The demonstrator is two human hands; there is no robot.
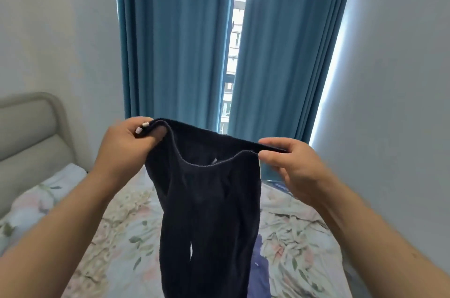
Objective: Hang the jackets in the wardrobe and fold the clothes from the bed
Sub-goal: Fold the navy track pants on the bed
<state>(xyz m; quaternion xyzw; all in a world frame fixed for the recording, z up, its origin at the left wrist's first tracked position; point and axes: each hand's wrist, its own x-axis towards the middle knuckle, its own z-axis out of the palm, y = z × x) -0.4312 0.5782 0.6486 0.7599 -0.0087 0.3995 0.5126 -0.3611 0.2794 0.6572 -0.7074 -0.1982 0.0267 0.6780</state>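
Note:
A pair of dark navy trousers [207, 212] hangs in the air above the bed [121, 237], held up by the waistband with its legs dangling down. My left hand [126, 144] grips the left end of the waistband with curled fingers. My right hand [292, 166] pinches the right end between thumb and fingers. The waistband is stretched open between both hands.
The bed has a floral sheet and a grey padded headboard [31, 132] at the left. A blue-purple garment [260, 273] lies on the bed behind the trousers. Teal curtains [175, 42] hang ahead, with a narrow window gap. A white wall stands close on the right.

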